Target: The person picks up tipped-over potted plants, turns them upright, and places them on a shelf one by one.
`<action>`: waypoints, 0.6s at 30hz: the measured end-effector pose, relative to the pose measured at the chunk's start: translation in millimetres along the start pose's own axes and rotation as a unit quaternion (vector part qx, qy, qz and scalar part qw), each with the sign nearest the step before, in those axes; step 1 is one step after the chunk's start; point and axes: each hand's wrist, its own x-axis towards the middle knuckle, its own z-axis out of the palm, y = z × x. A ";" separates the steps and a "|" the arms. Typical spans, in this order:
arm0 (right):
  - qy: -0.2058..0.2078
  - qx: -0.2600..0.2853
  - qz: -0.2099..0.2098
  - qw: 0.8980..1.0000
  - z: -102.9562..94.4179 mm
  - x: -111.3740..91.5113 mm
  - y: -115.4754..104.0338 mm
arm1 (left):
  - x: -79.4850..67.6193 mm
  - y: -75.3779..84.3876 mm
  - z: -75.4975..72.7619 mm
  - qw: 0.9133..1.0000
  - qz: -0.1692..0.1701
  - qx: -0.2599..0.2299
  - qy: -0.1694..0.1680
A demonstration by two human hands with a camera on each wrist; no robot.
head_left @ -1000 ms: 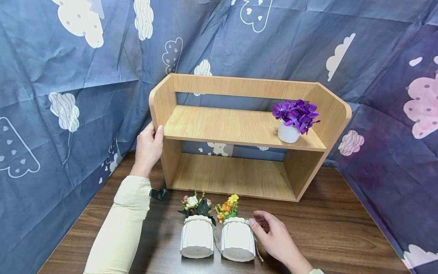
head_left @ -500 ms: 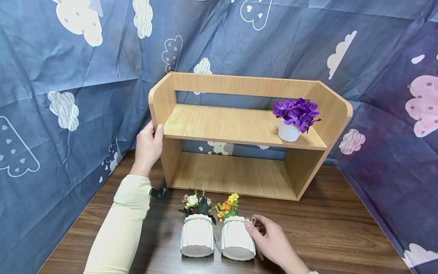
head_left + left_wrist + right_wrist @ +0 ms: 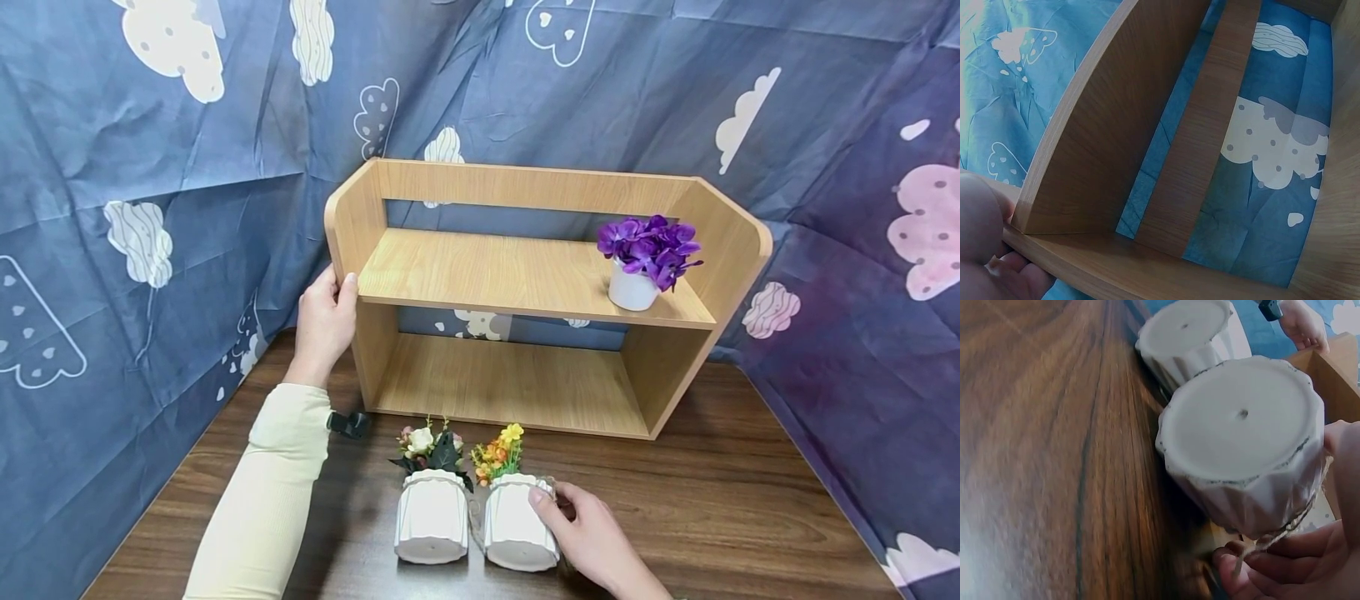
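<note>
Your right hand (image 3: 591, 533) pinched the white pot (image 3: 516, 527) of yellow-orange flowers (image 3: 498, 455), which lay on its side on the table (image 3: 735, 500); your left hand (image 3: 324, 323) gripped the wooden shelf (image 3: 367, 221). A fuller hold round the pot — clear of the loose twine (image 3: 1288, 529) — seemed surer.

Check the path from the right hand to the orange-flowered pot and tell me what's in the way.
Nothing visible: the right hand's thumb is on the orange-flowered pot. The other pot lies on its far side, away from that hand. Only twine runs by the fingers.
</note>
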 end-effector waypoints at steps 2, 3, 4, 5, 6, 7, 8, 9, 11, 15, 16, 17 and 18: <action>-0.008 0.006 0.005 1.000 0.4 -0.6 -1.8 | -0.2 0.0 -0.1 1.000 0.001 0.001 0.002; -0.011 0.008 0.003 1.000 0.5 -0.8 -2.4 | -0.1 -0.2 -0.1 1.000 0.001 0.001 0.003; -0.014 0.011 0.004 1.000 0.7 -0.9 -3.0 | -0.1 -0.2 0.0 1.000 0.002 0.001 0.003; -0.017 0.013 0.009 1.000 1.2 -1.1 -3.4 | -0.1 -0.3 0.2 1.000 0.002 0.001 0.003; -0.019 0.015 0.013 1.000 1.4 -1.5 -3.9 | 0.0 -0.4 0.4 1.000 0.003 0.001 0.003; -0.022 0.018 0.016 0.999 1.7 -1.7 -4.3 | 0.1 -0.6 0.5 1.000 0.003 0.001 0.002; -0.022 0.018 0.020 0.999 2.0 -1.9 -4.6 | 0.2 -0.8 0.7 1.000 0.003 0.002 0.002; -0.023 0.022 0.023 0.999 2.2 -2.0 -5.1 | 0.3 -0.9 0.9 1.000 0.003 0.002 0.001; -0.026 0.033 0.032 0.999 2.8 -2.1 -6.2 | 0.5 -1.0 1.0 1.000 0.003 0.002 0.001; -0.027 0.063 0.040 0.997 3.6 -2.5 -8.8 | 0.4 -0.8 0.8 1.000 0.002 0.001 0.002; -0.026 0.069 0.041 0.996 3.9 -2.7 -9.2 | 0.3 -0.7 0.7 1.000 0.001 0.000 0.002; -0.025 0.075 0.044 0.996 4.3 -3.0 -9.5 | 0.3 -0.7 0.7 1.000 0.000 0.000 0.001; -0.024 0.081 0.046 0.995 4.7 -3.1 -9.6 | 0.3 -0.7 0.6 1.000 -0.001 -0.001 0.000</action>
